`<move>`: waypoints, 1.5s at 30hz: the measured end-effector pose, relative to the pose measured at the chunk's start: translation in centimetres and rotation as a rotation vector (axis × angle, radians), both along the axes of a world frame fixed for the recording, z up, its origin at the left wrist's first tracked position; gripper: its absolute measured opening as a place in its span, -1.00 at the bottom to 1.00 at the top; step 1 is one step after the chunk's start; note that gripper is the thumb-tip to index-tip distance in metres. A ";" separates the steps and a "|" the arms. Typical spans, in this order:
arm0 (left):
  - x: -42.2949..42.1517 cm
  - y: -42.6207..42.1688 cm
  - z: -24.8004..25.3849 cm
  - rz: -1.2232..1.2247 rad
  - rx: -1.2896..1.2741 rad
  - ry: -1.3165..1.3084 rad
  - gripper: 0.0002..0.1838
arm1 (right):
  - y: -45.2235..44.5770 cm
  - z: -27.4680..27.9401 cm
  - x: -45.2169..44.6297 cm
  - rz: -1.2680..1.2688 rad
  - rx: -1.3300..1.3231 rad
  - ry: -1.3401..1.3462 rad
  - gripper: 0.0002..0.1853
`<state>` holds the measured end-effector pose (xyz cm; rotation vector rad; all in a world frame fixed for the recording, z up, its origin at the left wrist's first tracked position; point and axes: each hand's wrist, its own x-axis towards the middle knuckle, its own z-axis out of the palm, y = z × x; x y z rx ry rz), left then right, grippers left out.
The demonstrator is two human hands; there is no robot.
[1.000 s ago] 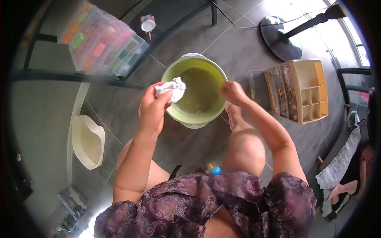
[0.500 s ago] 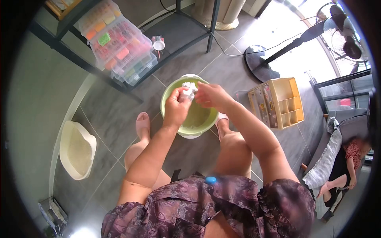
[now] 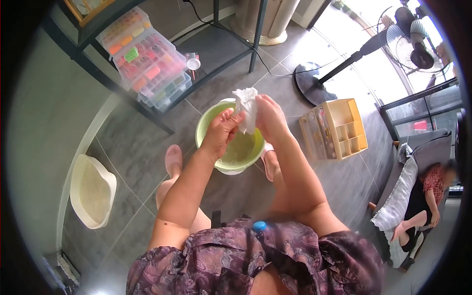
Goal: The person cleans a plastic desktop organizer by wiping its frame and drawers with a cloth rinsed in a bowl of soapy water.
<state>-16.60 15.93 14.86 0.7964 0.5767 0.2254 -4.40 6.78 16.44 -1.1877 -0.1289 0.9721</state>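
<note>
A thin, crumpled white cloth (image 3: 248,109) hangs partly opened out between my two hands, above a light green basin (image 3: 202,129) on the floor. My left hand (image 3: 221,130) pinches its left edge, with thumb and fingers close together. On the other side, my right hand (image 3: 270,118) is closed on the cloth's right edge, its fingertips mostly hidden behind the hand. What looks like shallow water lies in the basin, which stands between my feet in pink slippers.
A cream basket (image 3: 93,191) stands by the left wall. Stacked plastic boxes (image 3: 152,64) rest on the dark shelf (image 3: 211,46). To the right are a yellow-framed organizer (image 3: 339,130), a standing fan (image 3: 314,83) and a person seated on a grey sofa (image 3: 427,147).
The white cloth was bunched up in my left hand and is now spread longer between both hands. My right hand has closed on its edge. The view has shifted slightly.
</note>
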 end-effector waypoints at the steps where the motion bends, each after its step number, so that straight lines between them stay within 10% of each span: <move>1: -0.2 0.4 0.0 -0.063 -0.093 -0.014 -0.77 | 0.1 0.1 0.0 -0.032 0.030 0.026 -0.83; 5: -0.6 0.7 0.6 -0.126 -0.134 0.011 -0.78 | 0.4 1.4 0.6 -0.135 0.075 0.047 -0.84; 11: -0.7 -0.1 1.3 0.078 0.447 0.104 -0.85 | -0.4 -0.4 3.2 -0.275 0.000 -0.285 -0.84; 24: -1.0 0.8 1.0 0.396 0.285 -0.135 -0.88 | -1.0 0.9 3.7 -0.245 -0.004 -0.452 -0.81; 28: -1.4 1.1 0.3 0.390 1.063 0.032 -0.81 | -0.9 1.5 3.0 -0.318 -0.159 -0.789 -0.80; 30: -1.4 0.4 1.0 0.351 0.964 0.042 -0.75 | -0.7 0.2 3.5 -0.381 -0.174 -1.121 -0.82; 34: -1.1 1.3 -2.3 0.288 0.660 0.065 -0.63 | -0.9 0.0 3.9 -0.471 -0.288 -0.950 -0.82; 41: -1.1 0.8 -2.3 0.240 1.146 0.124 -0.77 | 0.0 -0.7 1.6 -0.481 -0.430 -1.180 -0.85; 45: -0.2 -0.5 -2.2 0.112 0.494 -0.044 -0.67 | 0.4 -0.7 -0.8 -0.220 -0.383 -1.109 -0.87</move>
